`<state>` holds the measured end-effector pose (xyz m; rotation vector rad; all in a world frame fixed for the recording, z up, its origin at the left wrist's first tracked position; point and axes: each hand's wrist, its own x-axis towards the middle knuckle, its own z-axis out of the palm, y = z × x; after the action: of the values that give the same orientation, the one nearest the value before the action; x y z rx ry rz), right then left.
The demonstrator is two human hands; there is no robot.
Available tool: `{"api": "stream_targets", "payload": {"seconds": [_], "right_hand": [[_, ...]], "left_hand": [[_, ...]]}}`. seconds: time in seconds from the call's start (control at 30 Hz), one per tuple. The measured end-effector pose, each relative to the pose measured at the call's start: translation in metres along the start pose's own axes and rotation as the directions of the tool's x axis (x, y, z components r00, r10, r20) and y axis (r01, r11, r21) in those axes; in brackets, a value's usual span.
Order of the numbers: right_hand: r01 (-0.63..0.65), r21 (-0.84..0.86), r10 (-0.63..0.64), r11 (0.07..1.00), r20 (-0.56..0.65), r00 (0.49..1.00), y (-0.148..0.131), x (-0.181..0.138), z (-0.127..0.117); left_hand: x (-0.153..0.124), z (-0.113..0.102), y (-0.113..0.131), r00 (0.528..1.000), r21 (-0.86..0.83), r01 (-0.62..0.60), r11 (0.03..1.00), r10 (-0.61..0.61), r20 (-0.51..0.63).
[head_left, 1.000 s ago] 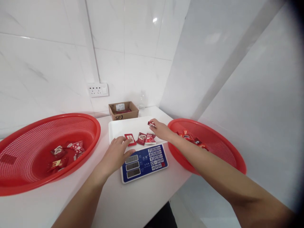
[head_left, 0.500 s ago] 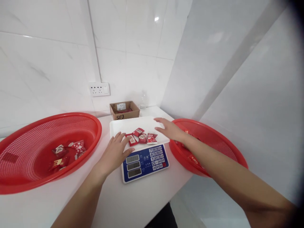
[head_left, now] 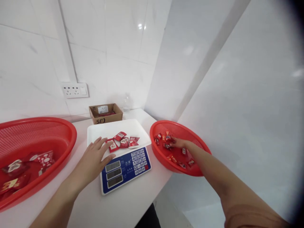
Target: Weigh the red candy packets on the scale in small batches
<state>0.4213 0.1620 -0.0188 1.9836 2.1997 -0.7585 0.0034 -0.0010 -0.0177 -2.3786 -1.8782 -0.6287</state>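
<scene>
My left hand (head_left: 95,156) has its fingers spread over the front left of the white weighing tray (head_left: 97,129), beside several small red packets (head_left: 123,142). Its fingertips are close to the leftmost packet; I cannot tell whether they touch. Below the tray is the scale's blue panel (head_left: 129,164) with number keys and three displays. My right hand (head_left: 178,142) reaches into the right-hand red basket (head_left: 190,134), its fingers closing on a small dark red packet (head_left: 167,145) among others. The fingers partly hide that packet.
At the left stands another red mesh basket (head_left: 67,136) with larger red packets (head_left: 45,160) inside. Behind the scale are an open cardboard box (head_left: 106,118) and a clear plastic bottle (head_left: 127,102). A wall socket (head_left: 75,90) is above. The right-hand basket sits against the side wall.
My right hand has gone from above the tray's right side into the right-hand basket. My left hand stays by the tray's packets. The view has turned to the right.
</scene>
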Motion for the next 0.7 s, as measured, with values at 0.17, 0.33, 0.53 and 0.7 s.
{"api": "stream_targets", "payload": {"seconds": [0.17,0.33,0.53,0.7], "right_hand": [[0.059,-0.026,-0.055,0.998,0.134,0.989,-0.006,0.006,-0.006],[0.088,-0.070,-0.076,0.994,0.163,0.984,-0.016,0.012,-0.008],[0.157,-0.083,-0.147,0.984,0.122,0.982,-0.037,0.006,0.018],[0.201,-0.134,-0.188,0.970,0.101,0.977,-0.057,-0.020,0.025]], "left_hand": [[0.001,0.005,-0.003,1.000,0.002,-0.002,1.000,0.002,0.020],[0.001,0.006,-0.004,1.000,-0.012,-0.017,1.000,0.017,-0.007],[0.001,0.005,-0.002,1.000,-0.016,-0.013,1.000,0.013,0.004],[0.000,0.001,0.002,0.999,-0.023,0.007,1.000,-0.006,0.033]]}}
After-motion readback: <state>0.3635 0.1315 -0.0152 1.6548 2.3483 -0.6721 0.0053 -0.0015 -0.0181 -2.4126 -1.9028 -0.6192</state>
